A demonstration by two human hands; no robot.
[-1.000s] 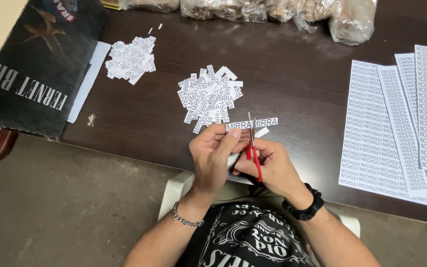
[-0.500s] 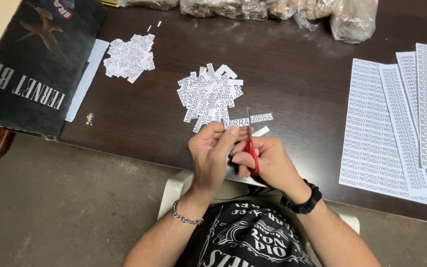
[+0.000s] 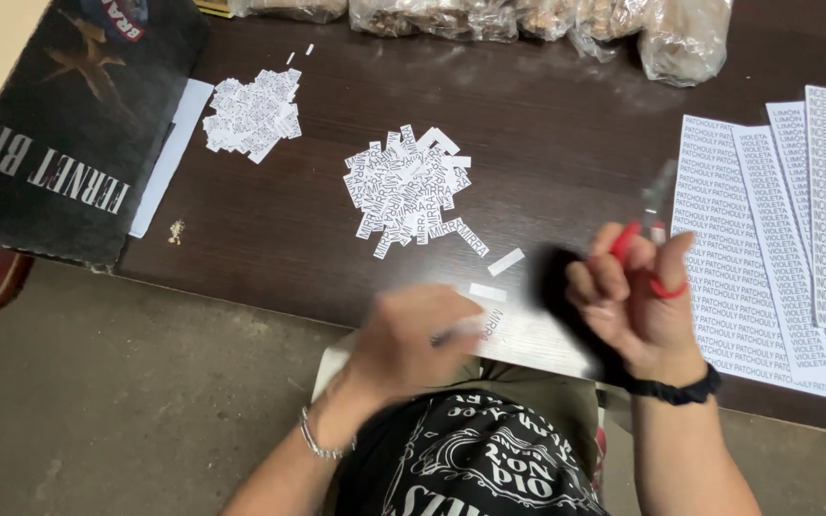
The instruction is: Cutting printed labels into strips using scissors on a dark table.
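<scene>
The right hand (image 3: 638,296) was raised over the near edge of the worktop (image 3: 566,143), its fingers curled through the red handles of a pair of scissors (image 3: 644,229), blades pointing away and blurred. The left hand (image 3: 413,339), also blurred, lay low at the worktop's near edge, fingers closed on a sheet of printed paper (image 3: 518,334) resting there. Two small cut slips (image 3: 506,262) lay just beyond that sheet. Further back sat two heaps of cut labels: a larger middle heap (image 3: 405,189) and a smaller far-left heap (image 3: 252,113). To the right, several overlapping printed sheets (image 3: 767,239) lay fanned out; their exact count was unclear. A dark bag (image 3: 69,124) covered the worktop's left end, and clear plastic bags (image 3: 528,19) lined the far edge.
</scene>
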